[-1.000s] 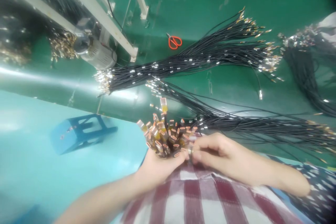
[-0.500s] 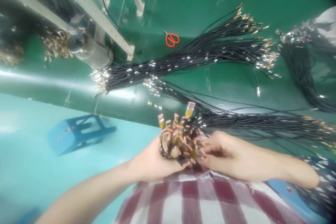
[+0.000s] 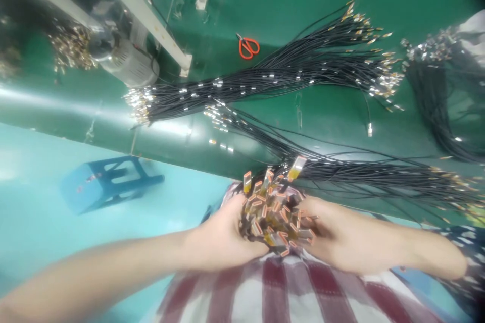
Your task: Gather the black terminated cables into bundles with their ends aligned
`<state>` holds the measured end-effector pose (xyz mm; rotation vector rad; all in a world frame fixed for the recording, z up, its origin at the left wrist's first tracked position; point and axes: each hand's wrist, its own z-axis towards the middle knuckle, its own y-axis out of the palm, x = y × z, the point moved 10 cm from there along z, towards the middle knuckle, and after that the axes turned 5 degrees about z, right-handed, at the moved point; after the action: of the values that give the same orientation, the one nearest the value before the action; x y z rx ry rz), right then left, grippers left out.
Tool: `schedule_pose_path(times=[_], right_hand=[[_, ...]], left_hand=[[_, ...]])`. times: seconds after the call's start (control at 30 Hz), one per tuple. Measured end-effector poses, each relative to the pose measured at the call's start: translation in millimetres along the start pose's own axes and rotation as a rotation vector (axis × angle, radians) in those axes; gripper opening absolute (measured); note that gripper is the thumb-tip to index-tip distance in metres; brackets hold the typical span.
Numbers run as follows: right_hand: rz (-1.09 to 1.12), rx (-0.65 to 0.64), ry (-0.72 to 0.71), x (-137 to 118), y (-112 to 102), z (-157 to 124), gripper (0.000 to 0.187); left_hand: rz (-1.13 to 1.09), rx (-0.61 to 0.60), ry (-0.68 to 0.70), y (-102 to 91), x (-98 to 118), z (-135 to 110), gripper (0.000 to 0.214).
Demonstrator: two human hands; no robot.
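Note:
Close to my body, my left hand wraps the left side of an upright bunch of cables. Their flat metal ends with orange-edged rims and yellowish bands point up towards me. On the other side, my right hand closes round the bunch, its fingertips partly hidden behind the ends. Two ends stick up above the rest. Just beyond my hands, another bundle of black cables stretches to the right along the table edge.
A long black cable bundle crosses the green table, with red-handled scissors behind it. A grey motor and white metal legs stand at left. More cables lie far right. A blue stool is on the floor.
Both hands have moved slightly right and nearer to my body with the bunch of cables. My right hand has closed further round its side. The view has shifted a little.

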<state>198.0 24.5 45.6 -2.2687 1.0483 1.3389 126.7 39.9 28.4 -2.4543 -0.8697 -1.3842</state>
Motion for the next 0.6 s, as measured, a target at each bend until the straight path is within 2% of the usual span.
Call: schedule_pose_path(times=[0.23,0.47,0.6], right_hand=[[-0.032,0.014,-0.035,3.4,5.4,-0.4,0.021],[-0.084,0.019,-0.045,-1.3,7.2,-0.9,0.023],[-0.043,-0.018,-0.014,0.9,13.7,0.9,0.024]], left_hand=[[-0.165,-0.050,0.068,5.4,18.8,-1.1,0.017],[-0.083,-0.048,0.048,2.4,11.1,-4.2,0.017],[-0.184,-0.084,0.059,9.1,11.2,-7.0,0.019]])
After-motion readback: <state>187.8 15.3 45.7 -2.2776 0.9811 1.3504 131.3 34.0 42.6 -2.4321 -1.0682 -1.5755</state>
